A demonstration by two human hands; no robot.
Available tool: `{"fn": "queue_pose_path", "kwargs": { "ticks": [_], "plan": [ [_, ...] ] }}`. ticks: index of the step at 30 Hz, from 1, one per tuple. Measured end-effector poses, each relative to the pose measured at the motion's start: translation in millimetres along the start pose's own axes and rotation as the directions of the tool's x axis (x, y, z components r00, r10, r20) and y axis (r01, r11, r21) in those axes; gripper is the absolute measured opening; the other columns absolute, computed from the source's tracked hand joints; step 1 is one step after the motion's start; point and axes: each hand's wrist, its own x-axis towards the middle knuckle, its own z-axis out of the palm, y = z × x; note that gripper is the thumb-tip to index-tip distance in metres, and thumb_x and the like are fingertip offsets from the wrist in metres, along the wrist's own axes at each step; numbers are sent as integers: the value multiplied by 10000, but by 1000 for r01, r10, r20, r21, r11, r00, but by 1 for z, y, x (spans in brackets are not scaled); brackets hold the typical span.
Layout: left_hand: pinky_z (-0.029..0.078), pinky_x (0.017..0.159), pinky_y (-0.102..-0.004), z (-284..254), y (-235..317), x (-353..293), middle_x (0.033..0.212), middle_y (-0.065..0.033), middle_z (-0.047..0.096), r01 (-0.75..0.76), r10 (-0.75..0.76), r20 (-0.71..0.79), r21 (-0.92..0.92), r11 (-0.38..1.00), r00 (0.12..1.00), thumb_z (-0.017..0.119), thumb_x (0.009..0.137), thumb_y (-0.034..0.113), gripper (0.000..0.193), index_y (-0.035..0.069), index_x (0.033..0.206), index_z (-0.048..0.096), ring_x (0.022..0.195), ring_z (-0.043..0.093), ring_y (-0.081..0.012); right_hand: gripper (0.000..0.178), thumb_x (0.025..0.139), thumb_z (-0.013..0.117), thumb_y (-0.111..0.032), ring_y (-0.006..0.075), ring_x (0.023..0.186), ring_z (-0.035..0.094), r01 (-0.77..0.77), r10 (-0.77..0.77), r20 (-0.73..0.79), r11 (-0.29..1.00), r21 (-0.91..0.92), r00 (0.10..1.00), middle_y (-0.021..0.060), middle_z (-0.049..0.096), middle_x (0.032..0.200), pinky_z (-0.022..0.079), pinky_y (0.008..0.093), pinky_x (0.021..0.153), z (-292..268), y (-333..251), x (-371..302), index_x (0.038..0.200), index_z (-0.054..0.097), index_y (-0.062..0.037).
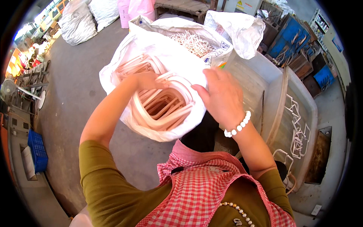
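Observation:
A white woven sack [151,41] stands open in front of me, packed with pale pink plastic frames [162,123] that have rounded corners. My left hand [149,80] reaches over the sack's left side and lies on the frames, fingers stretched out to the right. Some of its fingers are hard to make out against the similar-coloured plastic. At the sack's right rim is my right hand [223,94], its thumb apart from the fingers and touching the white cloth. The frames' lower ends are hidden inside the sack.
Behind stands another sack with thin pale sticks [193,43]. To the right, a large grey tub [280,98] holds white bent pieces [298,132]. Full white sacks [77,22] and a pink sack [141,9] stand farther back. A blue crate [37,151] is at the left.

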Motion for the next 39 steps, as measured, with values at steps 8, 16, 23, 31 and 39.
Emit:
{"fn": "queue_pose_path", "kwargs": {
  "ticks": [8, 16, 23, 31, 39],
  "plan": [
    [440, 858, -316, 15, -34, 21, 1040, -85, 640, -52, 1, -59, -872, 486, 998, 478, 938, 494, 526, 23, 1117, 629, 918, 581, -182, 654, 857, 492, -588, 381, 938, 595, 129, -396, 749, 911, 391, 531, 213, 625, 962, 446, 426, 865, 84, -55, 3, 1078, 574, 22],
    [476, 730, -418, -22, -88, 65, 1105, -113, 558, 98, -529, -75, -952, 291, 845, 558, 902, 408, 456, 58, 1195, 557, 927, 536, -252, 516, 947, 401, -500, 396, 856, 620, -23, -429, 803, 877, 480, 414, 218, 648, 938, 468, 470, 793, 100, -56, -14, 1174, 544, -60],
    [489, 876, -468, -28, -96, 99, 1172, -303, 485, -163, -576, -103, -985, -52, 811, 532, 936, 305, 512, -98, 1219, 390, 1023, 570, -363, 466, 961, 387, -467, 375, 770, 627, 4, -363, 799, 911, 412, 479, 193, 653, 802, 473, 470, 706, 80, -60, -5, 1024, 622, -70],
    [492, 873, -431, -19, -99, 94, 1178, -251, 517, -101, -492, -186, -976, 194, 851, 543, 930, 344, 539, -65, 1260, 424, 1048, 561, -319, 509, 910, 472, -507, 338, 925, 604, 86, -351, 692, 918, 387, 631, 172, 634, 948, 454, 429, 845, 107, -51, -30, 1137, 611, -73],
    [394, 1006, -328, -5, 3, -30, 1296, -202, 528, -155, -28, -357, -475, 866, 934, 611, 894, 380, 653, -29, 1360, 405, 1229, 491, -237, 486, 781, 650, -463, 258, 993, 574, 245, -474, 432, 840, 485, 768, 101, 623, 952, 343, 462, 994, 48, -15, -60, 1042, 634, -53]
  ]
}}
